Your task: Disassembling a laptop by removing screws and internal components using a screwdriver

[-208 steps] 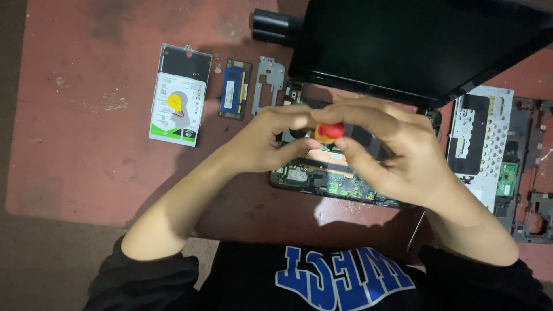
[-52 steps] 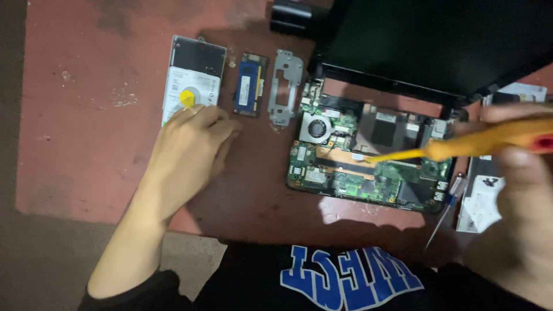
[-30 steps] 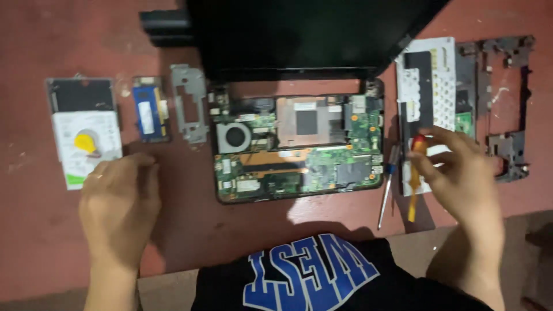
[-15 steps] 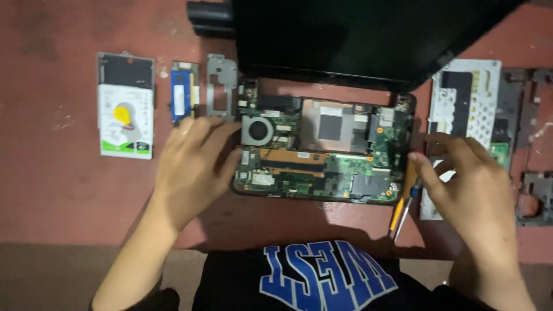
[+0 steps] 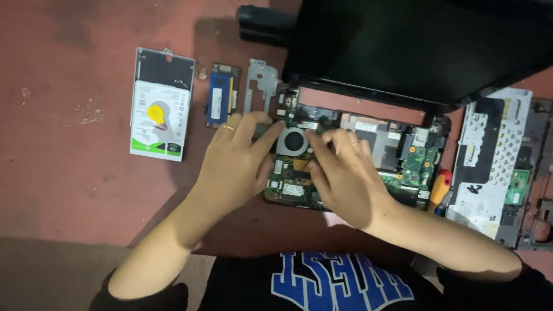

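An opened laptop lies on the red floor, its green motherboard (image 5: pixel 412 164) bare and its black screen (image 5: pixel 415 46) tilted back. My left hand (image 5: pixel 233 164) rests on the board's left edge, fingertips touching beside the round cooling fan (image 5: pixel 292 140). My right hand (image 5: pixel 345 175) lies over the board's middle, fingers spread and reaching to the fan from the right. Neither hand holds anything. An orange-handled screwdriver (image 5: pixel 440 188) lies on the floor at the board's right edge.
To the left lie a hard drive (image 5: pixel 160 112) with a yellow sticker, a blue memory module (image 5: pixel 220 101) and a grey metal bracket (image 5: pixel 260 82). A removed keyboard plate (image 5: pixel 489 167) and a black frame part (image 5: pixel 538 201) lie at the right. A black battery (image 5: pixel 266 24) sits behind the laptop.
My right hand has put the screwdriver down beside the laptop and moved left onto the board. My left hand has slid up to the fan. The view has shifted.
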